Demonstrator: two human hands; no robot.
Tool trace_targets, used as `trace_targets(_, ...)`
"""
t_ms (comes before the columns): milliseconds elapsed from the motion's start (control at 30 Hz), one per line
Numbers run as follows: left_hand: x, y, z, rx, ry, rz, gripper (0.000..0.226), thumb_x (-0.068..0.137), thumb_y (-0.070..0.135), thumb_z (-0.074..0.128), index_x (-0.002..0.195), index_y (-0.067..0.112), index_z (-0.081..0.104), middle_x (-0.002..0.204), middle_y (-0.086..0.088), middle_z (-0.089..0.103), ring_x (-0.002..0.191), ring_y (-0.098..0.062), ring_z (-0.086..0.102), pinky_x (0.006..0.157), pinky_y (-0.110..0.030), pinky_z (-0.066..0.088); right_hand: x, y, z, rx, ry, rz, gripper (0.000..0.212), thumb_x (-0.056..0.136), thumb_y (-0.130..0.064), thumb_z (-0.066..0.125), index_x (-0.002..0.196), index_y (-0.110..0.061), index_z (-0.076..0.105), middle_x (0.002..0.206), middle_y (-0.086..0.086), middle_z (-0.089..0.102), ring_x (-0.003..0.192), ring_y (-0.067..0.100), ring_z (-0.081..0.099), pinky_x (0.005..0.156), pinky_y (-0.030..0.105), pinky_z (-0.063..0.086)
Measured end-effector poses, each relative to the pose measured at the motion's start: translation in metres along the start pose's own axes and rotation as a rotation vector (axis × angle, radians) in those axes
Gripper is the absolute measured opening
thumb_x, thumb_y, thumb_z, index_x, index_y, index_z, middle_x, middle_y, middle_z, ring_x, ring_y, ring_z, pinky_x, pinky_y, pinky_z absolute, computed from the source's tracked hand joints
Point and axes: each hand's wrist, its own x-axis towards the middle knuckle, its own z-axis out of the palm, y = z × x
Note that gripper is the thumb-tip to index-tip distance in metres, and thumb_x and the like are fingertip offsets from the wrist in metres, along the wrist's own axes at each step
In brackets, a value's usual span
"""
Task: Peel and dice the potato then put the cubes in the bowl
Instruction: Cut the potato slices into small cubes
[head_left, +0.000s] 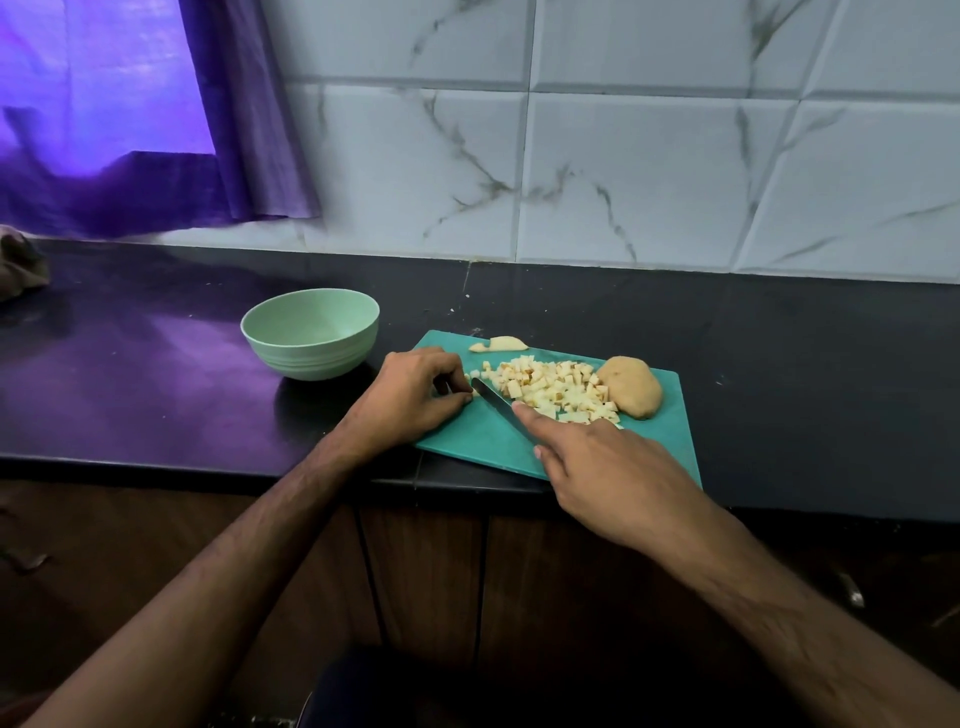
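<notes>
Tabletop (156, 364): one dark, glossy stone top with a purple sheen; wooden cabinet doors below.
Wall: pale marble-look tiles behind the board; one purple curtain (156, 130) far left of the board.
Cutting board (488, 436): one, teal, at the tabletop's front edge.
Bowl (310, 340): one, pale green, just left of the board, nothing visible inside.
Hands: two. Right hand (602, 467) over the board's near edge, fingers wrapped on the knife, forefinger along the blade's spine. Left hand (410, 397) at the board's left end, fingers curled, pinching a small piece at the blade tip.
Potato half (631, 387): one, unpeeled, on the board's right part.
Knife (493, 400): one.
Cubes (556, 389): one heap, uncountable, mid-board.
Slice (501, 344): one, board's far edge.
</notes>
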Motion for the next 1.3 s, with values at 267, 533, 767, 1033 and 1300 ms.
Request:
trace_targets(267,-0.003,0.002,-0.002,-0.008,0.012,0.006,0.008,0.086,0.025,0.081,0.084,0.024,0.073,0.083,0.014,0.068,0.079,-0.003,0.064,0.072,-0.024,0.052,0.014,-0.007,0.002,-0.016,-0.018,-0.015,0.052,0.110,-0.037,0.029,0.160,-0.041,0.015,0.078,-0.011,0.041,0.069,0.005,0.042,0.066,0.034,0.039)
trace_targets(533,-0.009,0.001,0.001,-0.124,0.055,-0.062,0.030,0.079,0.034,0.074,0.096,0.036,0.049,0.083,0.021,0.069,0.080,-0.005,0.065,0.087,-0.050,0.052,0.003,-0.001,-0.004,0.019,0.011,-0.016,0.051,0.110,-0.039,0.030,0.159,-0.046,0.015,0.075,-0.009,0.047,0.063,0.006,0.044,0.053,0.027,0.030)
trace_targets(767,-0.008,-0.003,0.002,-0.129,0.064,-0.034,0.036,0.083,0.024,0.081,0.095,0.033,0.049,0.081,0.015,0.069,0.079,-0.005,0.065,0.084,-0.046,0.053,0.005,-0.009,0.004,0.027,-0.006,-0.021,0.053,0.110,-0.037,0.031,0.160,-0.042,0.014,0.077,-0.009,0.048,0.065,0.006,0.045,0.053,0.027,0.029)
trace_targets(1033,-0.012,-0.003,-0.001,-0.085,0.042,-0.047,0.035,0.082,0.035,0.076,0.103,0.040,0.049,0.092,0.019,0.067,0.088,-0.003,0.063,0.090,-0.046,0.047,0.014,-0.008,-0.005,0.039,-0.016,-0.009,0.050,0.111,-0.037,0.030,0.159,-0.045,0.019,0.075,-0.008,0.051,0.061,0.006,0.046,0.053,0.029,0.033)
trace_targets(1300,-0.029,-0.013,-0.014,0.071,0.019,-0.043,0.020,0.089,0.026,0.072,0.100,0.037,0.059,0.094,0.018,0.059,0.093,-0.001,0.055,0.077,-0.033,0.025,-0.001,-0.009,0.000,0.002,0.006,-0.015,0.053,0.111,-0.039,0.028,0.160,-0.044,0.011,0.078,-0.010,0.047,0.069,0.005,0.045,0.062,0.031,0.036)
